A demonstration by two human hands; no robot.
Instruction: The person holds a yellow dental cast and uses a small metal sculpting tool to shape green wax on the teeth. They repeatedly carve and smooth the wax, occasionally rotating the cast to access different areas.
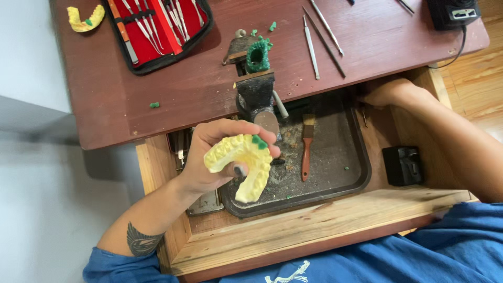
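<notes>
1 yellow dental cast (pixel 242 165) gripped in my left hand (pixel 212 157) over drawer tray's (pixel 340 181) left edge; right hand (pixel 385 93) at drawer's back-right corner, grip unclear. Red-brown worktop (pixel 199 89), pale floor (pixel 47 199) left.

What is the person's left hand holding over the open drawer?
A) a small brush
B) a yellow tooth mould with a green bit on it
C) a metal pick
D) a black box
B: the left hand grips the yellow tooth mould; the brush lies untouched in the tray.
</notes>
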